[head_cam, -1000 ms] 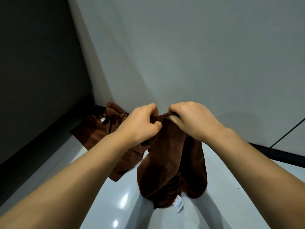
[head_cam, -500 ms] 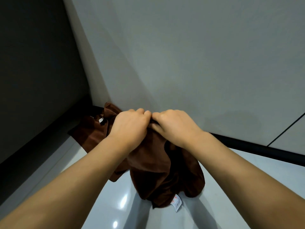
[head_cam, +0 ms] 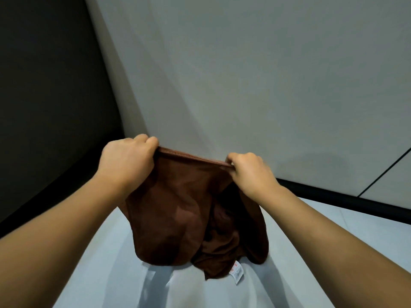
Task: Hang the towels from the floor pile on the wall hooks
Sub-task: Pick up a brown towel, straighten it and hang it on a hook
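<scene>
Hands are working at the middle of the head view, both bare and both curled into a grip on one dark brown terry-cloth towel [head_cam: 178,210]. The left hand [head_cam: 126,161] is pinching the towel's hemmed top edge at its left end, fingers folded over the cloth. The right hand [head_cam: 250,172] is pinching the same edge at its right end, thumb and fingers pressed together on the hem. Between the two hands the edge is stretching out nearly straight, sloping a little down toward the right. Below that edge the rest of the towel is hanging in loose folds in front of the pale grey wall [head_cam: 266,74], bunching at the bottom above the glossy light grey tiled floor [head_cam: 100,263]; whether the lowest folds are touching the floor cannot be told. A small white care label with red print [head_cam: 236,272] is dangling from the towel's lower right corner. A black skirting strip [head_cam: 344,198] is running along the foot of the wall to the right of the hands, and a dark panel [head_cam: 44,96] is filling the left side of the view.
</scene>
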